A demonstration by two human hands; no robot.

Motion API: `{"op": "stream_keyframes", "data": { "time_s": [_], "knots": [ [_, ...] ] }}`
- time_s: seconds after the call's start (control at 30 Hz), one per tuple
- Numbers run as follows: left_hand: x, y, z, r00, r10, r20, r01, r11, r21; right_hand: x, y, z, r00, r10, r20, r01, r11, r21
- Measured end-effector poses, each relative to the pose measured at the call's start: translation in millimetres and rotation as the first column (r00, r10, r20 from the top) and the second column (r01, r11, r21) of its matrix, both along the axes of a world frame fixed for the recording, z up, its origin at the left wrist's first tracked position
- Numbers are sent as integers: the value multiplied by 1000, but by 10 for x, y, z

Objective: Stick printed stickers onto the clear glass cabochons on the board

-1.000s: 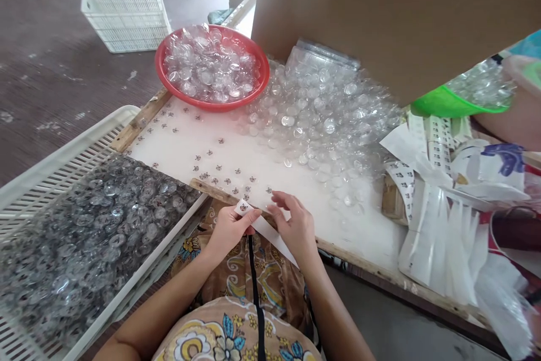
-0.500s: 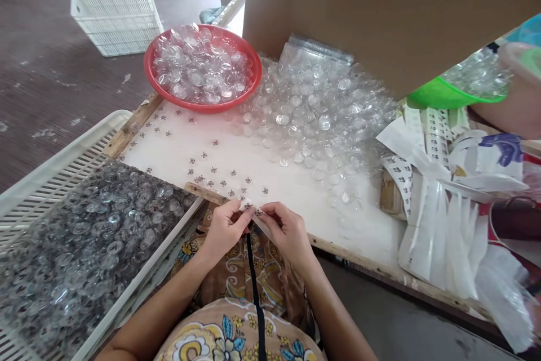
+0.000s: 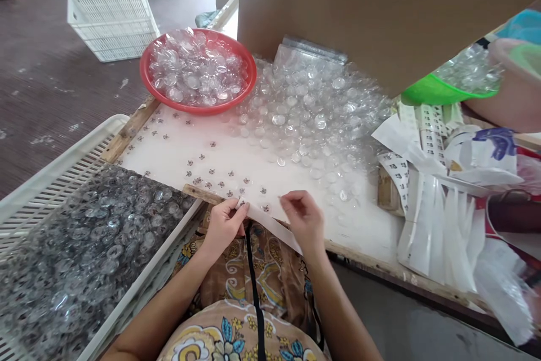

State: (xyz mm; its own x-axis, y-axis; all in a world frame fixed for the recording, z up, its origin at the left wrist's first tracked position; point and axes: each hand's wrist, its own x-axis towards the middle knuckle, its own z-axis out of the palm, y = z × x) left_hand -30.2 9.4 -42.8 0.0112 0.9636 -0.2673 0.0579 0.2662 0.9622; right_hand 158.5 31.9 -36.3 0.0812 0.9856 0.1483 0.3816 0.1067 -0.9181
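Note:
My left hand (image 3: 227, 222) pinches the end of a white sticker strip (image 3: 270, 223) between thumb and forefinger. A small dark print shows on that end; the rest of the strip runs down right along the table edge toward my right wrist. My right hand (image 3: 303, 220) hovers over the table edge, apart from the strip's end, with fingers curled and fingertips close together. Whether anything tiny is between them I cannot make out. Several small printed stickers (image 3: 231, 173) lie scattered on the white tabletop (image 3: 236, 147), one just left of my right fingertips.
Clear plastic discs (image 3: 313, 119) are heaped across the table, and more fill a red basin (image 3: 146, 82). At left, a white crate (image 3: 114, 127) holds printed discs (image 3: 105, 237). Sticker strips and backing paper (image 3: 426, 220) lie at right, near a green basin (image 3: 448, 93). A cardboard sheet (image 3: 338, 6) stands behind.
My right hand has moved right, off the strip's end that both hands were at. A printed sticker now shows on the table between the hands. My left hand stays on the strip.

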Motion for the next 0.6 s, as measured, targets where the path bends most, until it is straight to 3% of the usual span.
{"op": "stream_keyframes", "data": {
  "time_s": [0.07, 0.2, 0.47, 0.6],
  "knots": [
    [-4, -5, -16, 1000, -5, 3, 5, 1000, 8, 177, 176, -61, 996, -79, -52, 71, 987, -145],
    [-7, -19, -49, 1000, -7, 2, 7, 999, 35, 426, 425, -218, 999, -38, 9, 39, 954, -298],
    [-8, -43, -99, 999, -4, 33, 3, 999, 32, 393, 480, -243, 979, 9, 202, 60, 941, -333],
    [-10, -36, -70, 999, -20, 32, 19, 1000, 24, 336, 449, -216, 936, 44, 350, 52, 964, -262]
  ]
}}
